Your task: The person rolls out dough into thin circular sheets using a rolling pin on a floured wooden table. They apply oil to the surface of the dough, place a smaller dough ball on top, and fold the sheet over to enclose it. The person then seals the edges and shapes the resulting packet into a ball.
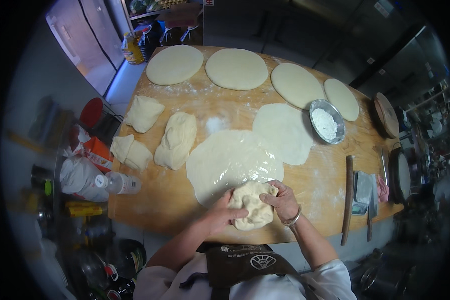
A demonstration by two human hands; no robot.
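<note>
Between both hands I hold a lumpy piece of dough (253,206), above the near edge of the wooden table. My left hand (221,213) grips its left side, thumb across the front. On the right side, my right hand (283,198) presses its thumb into the dough; a bangle circles that wrist. Just beyond my hands lies a wide, thin dough sheet (225,161) with a shiny, wet-looking surface. A second, matte dough sheet (283,131) touches or overlaps it at the upper right. A long dough lump (176,140) and two smaller dough pieces (144,114) rest to the left.
Several round dough discs (236,69) line the far side of the table (311,202). A metal bowl of flour (327,122) stands at right. Nearer me are a rolling pin (347,198), a scale (361,191) and a knife (373,210). A plastic bottle (120,183) lies at the left edge.
</note>
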